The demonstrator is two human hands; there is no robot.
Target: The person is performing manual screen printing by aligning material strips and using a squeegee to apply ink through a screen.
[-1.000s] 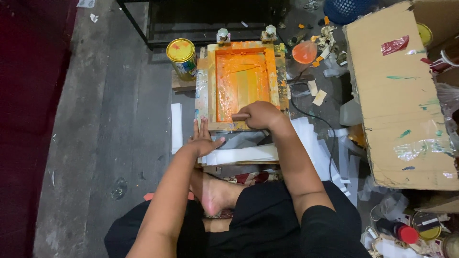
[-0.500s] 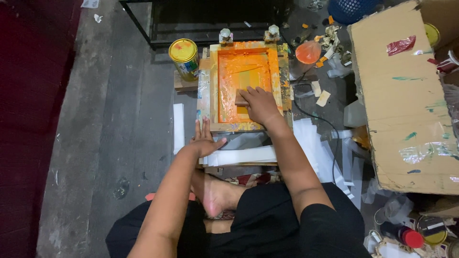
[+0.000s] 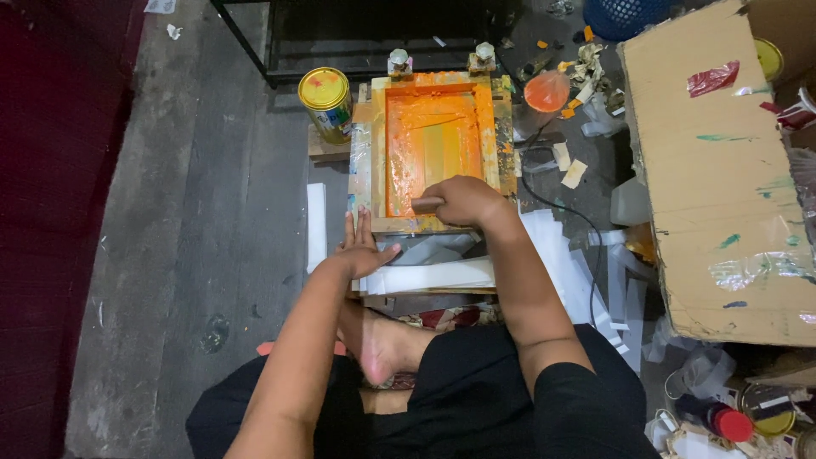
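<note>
A wooden screen-printing frame (image 3: 380,153) smeared with orange ink lies flat on a low board in front of me. My right hand (image 3: 463,202) is closed around a wooden-handled squeegee (image 3: 425,205) at the near end of the screen. My left hand (image 3: 361,248) rests flat, fingers spread, at the frame's near left corner, next to white sheets (image 3: 433,274) that stick out beneath the frame.
A yellow-lidded paint can (image 3: 325,102) stands left of the frame. An orange ink pot (image 3: 546,90) and paper scraps lie to the right. A large cardboard box (image 3: 722,170) fills the right side. More cans (image 3: 769,410) sit at lower right. Bare concrete floor (image 3: 212,212) lies left.
My right hand has drawn the squeegee toward me, from mid-screen half a second ago to the near end of the frame. My left hand has stayed put.
</note>
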